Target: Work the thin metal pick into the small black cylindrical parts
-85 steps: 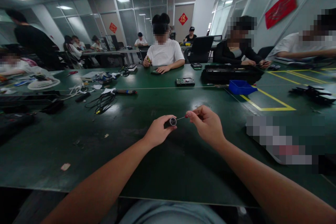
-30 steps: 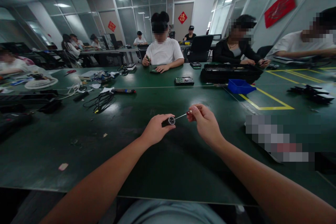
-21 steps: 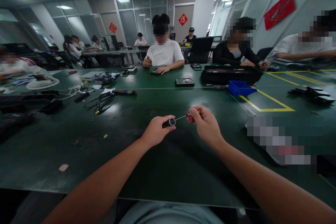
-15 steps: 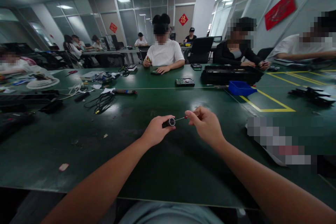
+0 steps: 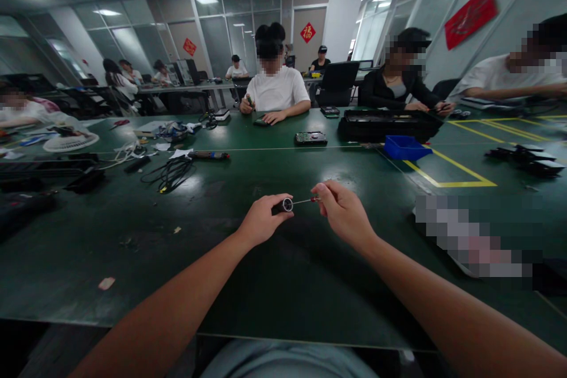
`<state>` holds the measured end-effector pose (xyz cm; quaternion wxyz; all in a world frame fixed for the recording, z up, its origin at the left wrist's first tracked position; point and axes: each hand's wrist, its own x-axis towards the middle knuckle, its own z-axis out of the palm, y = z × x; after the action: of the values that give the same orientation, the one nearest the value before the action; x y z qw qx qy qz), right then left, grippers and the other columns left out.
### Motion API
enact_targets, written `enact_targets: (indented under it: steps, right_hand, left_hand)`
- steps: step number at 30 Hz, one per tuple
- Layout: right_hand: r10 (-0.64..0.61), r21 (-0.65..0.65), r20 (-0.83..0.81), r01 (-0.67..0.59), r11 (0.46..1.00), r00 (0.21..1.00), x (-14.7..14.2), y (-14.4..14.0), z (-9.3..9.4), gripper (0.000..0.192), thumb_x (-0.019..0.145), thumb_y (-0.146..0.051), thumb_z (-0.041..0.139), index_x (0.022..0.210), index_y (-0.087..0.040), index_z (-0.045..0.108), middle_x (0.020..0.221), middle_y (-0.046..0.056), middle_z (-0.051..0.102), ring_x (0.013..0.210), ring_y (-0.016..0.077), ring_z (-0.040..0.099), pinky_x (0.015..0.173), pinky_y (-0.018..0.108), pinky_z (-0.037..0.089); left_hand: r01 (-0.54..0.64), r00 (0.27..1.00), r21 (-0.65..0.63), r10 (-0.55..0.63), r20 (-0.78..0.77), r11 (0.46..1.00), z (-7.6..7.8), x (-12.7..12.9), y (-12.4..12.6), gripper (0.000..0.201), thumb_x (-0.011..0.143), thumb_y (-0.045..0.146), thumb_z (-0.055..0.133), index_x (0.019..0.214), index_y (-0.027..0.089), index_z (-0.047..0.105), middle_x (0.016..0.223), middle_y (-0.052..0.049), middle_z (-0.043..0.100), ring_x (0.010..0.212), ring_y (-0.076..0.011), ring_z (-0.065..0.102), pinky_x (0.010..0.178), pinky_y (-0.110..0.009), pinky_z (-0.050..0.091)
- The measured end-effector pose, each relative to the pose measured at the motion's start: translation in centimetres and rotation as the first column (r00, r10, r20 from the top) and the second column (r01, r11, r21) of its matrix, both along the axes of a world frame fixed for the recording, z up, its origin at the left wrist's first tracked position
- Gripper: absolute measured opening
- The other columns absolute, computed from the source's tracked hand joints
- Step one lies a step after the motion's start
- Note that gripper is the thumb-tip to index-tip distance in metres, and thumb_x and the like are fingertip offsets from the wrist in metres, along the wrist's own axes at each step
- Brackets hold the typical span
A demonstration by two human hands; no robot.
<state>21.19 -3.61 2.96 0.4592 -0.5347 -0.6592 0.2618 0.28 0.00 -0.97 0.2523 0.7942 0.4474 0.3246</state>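
Note:
Over the green table (image 5: pixel 274 283) my left hand (image 5: pixel 261 218) is closed around a short black cylinder (image 5: pixel 283 205) with a pale ring at its end, which faces right. My right hand (image 5: pixel 343 209) pinches a small screwdriver (image 5: pixel 303 201) by its reddish handle. The thin metal shaft runs left to the ringed end of the cylinder; how deep its tip sits there I cannot tell. My right fingers cover most of the handle, and my left fingers hide much of the cylinder's body.
Across the table a person in a white shirt (image 5: pixel 281 88) works on a small dark device. A hard drive (image 5: pixel 310 138), a blue bin (image 5: pixel 406 147) and a long black part (image 5: pixel 390 125) lie ahead. Coiled cable (image 5: pixel 170 174) lies left, a blurred-out pale object (image 5: pixel 465 239) right.
My right fingers have shifted slightly on the screwdriver's handle, showing a little more of it. Both hands otherwise keep their places, and the whole view has drifted slightly.

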Motion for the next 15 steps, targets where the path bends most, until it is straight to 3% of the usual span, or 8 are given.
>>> enact_targets:
  steps: [3,6,11,15]
  right_hand:
    - [-0.006,0.031,-0.033,0.007,0.999,0.999,0.00,0.24,-0.54,0.025,0.097,-0.041,0.048,0.109,-0.022,0.059,0.070,-0.001,0.060,0.064,0.0168,0.059,0.061,0.031,0.044]
    - [0.016,0.059,-0.059,-0.013,0.998,0.998,0.01,0.30,-0.73,0.022,0.095,-0.036,0.051,0.110,-0.022,0.058,0.083,0.002,0.065,0.077,0.0184,0.063,0.069,0.032,0.047]
    - [0.016,0.001,-0.014,-0.016,1.000,1.000,0.01,0.15,-0.23,0.035,0.101,-0.044,0.038,0.089,-0.022,0.061,0.062,-0.002,0.056,0.058,0.0153,0.055,0.058,0.031,0.041]
    - [0.006,0.026,-0.061,-0.005,1.000,0.998,0.10,0.33,-0.57,0.025,0.098,-0.042,0.045,0.106,-0.022,0.058,0.068,-0.002,0.059,0.064,0.0167,0.059,0.062,0.031,0.045]
  left_hand:
    - [0.006,1.000,0.000,-0.006,0.004,1.000,0.07,0.01,-0.04,0.041,0.084,0.027,0.072,0.124,0.028,0.065,0.123,-0.003,0.068,0.115,-0.0232,0.061,0.103,-0.040,0.044]
    - [0.002,1.000,0.002,-0.002,0.003,1.000,0.15,0.03,-0.07,0.040,0.084,0.026,0.072,0.124,0.027,0.065,0.123,-0.003,0.068,0.115,-0.0234,0.060,0.103,-0.040,0.044]
    - [0.021,1.000,0.006,-0.021,-0.013,1.000,0.20,0.07,-0.09,0.039,0.084,0.027,0.073,0.122,0.027,0.066,0.119,-0.002,0.069,0.111,-0.0228,0.062,0.100,-0.039,0.045]
    - [0.012,1.000,0.001,-0.012,-0.004,1.000,0.21,0.04,-0.06,0.039,0.084,0.027,0.072,0.123,0.027,0.065,0.121,-0.002,0.069,0.113,-0.0224,0.061,0.101,-0.038,0.045]
